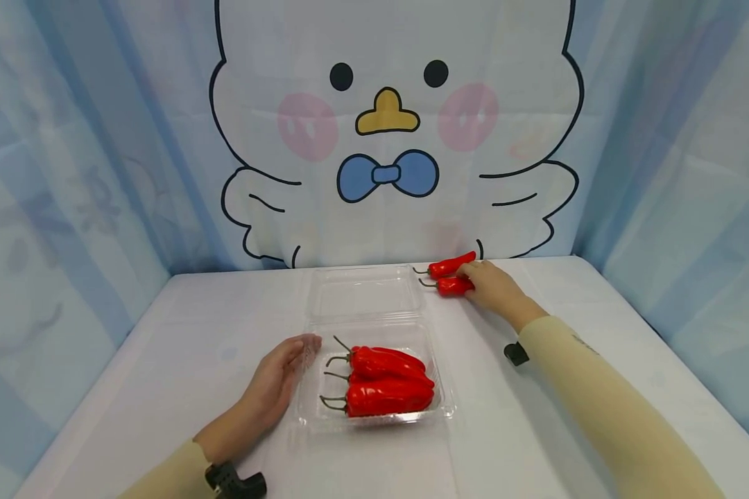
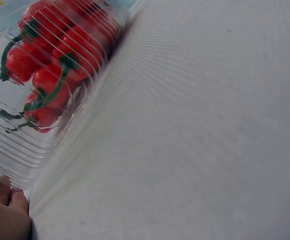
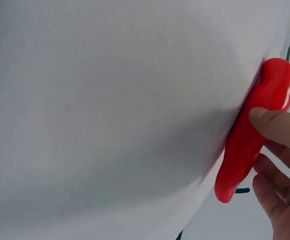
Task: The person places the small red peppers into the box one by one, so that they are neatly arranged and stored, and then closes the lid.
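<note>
Several glossy red chili peppers point(image 1: 387, 398) with green stems lie side by side in a clear plastic clamshell box point(image 1: 446, 409), its lid folded back away from me. My left hand point(image 1: 274, 384) rests against the box's left wall with fingers extended. Ribbed plastic and the fingertips point(image 2: 4, 182) show at the left of the left wrist view. At the back right of the table, my right hand point(image 1: 496, 291) pinches the nearer of two loose red peppers, this chili pepper point(image 3: 239, 150) lying between thumb and fingers. Just behind it lies the other loose pepper point(image 1: 452, 265).
The open lid point(image 1: 365, 292) lies flat behind the box, left of the loose peppers. White cloth covers the table point(image 1: 162, 360). A printed curtain point(image 1: 387, 222) hangs along its back edge, with blue curtains at both sides.
</note>
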A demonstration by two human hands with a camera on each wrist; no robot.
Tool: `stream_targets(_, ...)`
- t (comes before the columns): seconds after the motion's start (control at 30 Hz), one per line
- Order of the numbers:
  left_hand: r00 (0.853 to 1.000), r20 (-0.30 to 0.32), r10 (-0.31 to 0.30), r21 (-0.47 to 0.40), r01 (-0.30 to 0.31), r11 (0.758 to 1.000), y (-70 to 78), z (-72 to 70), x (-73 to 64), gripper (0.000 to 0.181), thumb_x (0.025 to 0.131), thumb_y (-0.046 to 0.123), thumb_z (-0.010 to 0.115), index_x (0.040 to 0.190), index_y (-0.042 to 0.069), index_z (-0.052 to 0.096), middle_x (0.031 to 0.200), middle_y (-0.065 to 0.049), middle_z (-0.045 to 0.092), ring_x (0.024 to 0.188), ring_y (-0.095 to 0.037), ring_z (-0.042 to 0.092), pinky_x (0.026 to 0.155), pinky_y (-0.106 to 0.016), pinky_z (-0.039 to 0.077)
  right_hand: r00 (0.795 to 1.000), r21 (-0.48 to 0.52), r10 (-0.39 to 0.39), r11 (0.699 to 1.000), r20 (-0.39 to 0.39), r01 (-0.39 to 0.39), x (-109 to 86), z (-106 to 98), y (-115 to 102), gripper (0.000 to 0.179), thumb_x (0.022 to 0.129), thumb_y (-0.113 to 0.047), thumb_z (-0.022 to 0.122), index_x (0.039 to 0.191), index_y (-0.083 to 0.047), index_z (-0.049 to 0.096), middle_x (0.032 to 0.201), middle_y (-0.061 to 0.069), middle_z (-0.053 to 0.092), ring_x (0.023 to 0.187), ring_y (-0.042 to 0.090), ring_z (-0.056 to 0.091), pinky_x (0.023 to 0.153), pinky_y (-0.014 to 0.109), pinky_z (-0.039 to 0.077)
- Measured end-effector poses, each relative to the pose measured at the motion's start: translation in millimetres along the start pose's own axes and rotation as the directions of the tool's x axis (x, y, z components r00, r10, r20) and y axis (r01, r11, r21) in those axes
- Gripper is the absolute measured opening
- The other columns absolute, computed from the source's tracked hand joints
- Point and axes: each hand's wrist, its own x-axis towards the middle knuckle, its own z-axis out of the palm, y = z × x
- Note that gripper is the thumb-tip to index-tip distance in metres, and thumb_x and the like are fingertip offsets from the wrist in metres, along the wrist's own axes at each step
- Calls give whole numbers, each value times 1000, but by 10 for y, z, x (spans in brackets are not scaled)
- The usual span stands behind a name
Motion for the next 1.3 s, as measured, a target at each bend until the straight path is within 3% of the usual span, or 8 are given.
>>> stream_targets(0.33,1000,7,-12,19,12,1000,34,-8,-7,43,107,20,43,141,-4,53,140,-9,60,138,-22,47,101,-13,47,997,56,-76,996,13,75,-93,-89,84,38,96,-5,70,134,-1,66,135,19,66,125,39,59,107,55,50)
stream_targets(0.67,1000,-7,-22,21,23,1000,5,4,-1,43,108,21,43,141,-4,54,141,-10,60,137,-21,49,123,-36,34,997,64,-75,995,-28,77,-198,-55,145,26,97,-10,70,122,-3,73,117,13,73,109,32,66,103,51,54)
stream_targets(0.77,1000,-8,-24,22,24,999,-1,3,2,43,108,21,42,141,-4,53,142,-10,59,137,-21,49,120,-31,38,995,72,-81,994,-50,84,-224,-50,170,24,96,-10,71,119,-3,73,113,12,73,106,31,65,101,50,55)
stream_targets(1.0,1000,-6,-27,8,27,1000,-11,-4,12,43,107,20,42,141,-5,53,142,-9,59,136,-20,49,97,-12,48,995,106,-77,991,-60,83,-250,-20,219,22,97,-10,70,118,-4,71,111,11,70,104,29,64,100,50,56)
stream_targets(1.3,1000,-1,-29,17,30,999,-10,-6,17,44,107,21,42,142,-4,52,144,-10,58,137,-19,49,97,-11,48,998,168,-49,984,-48,56,-276,-37,204,26,98,-10,68,123,-3,66,115,13,69,106,30,63,99,50,56)
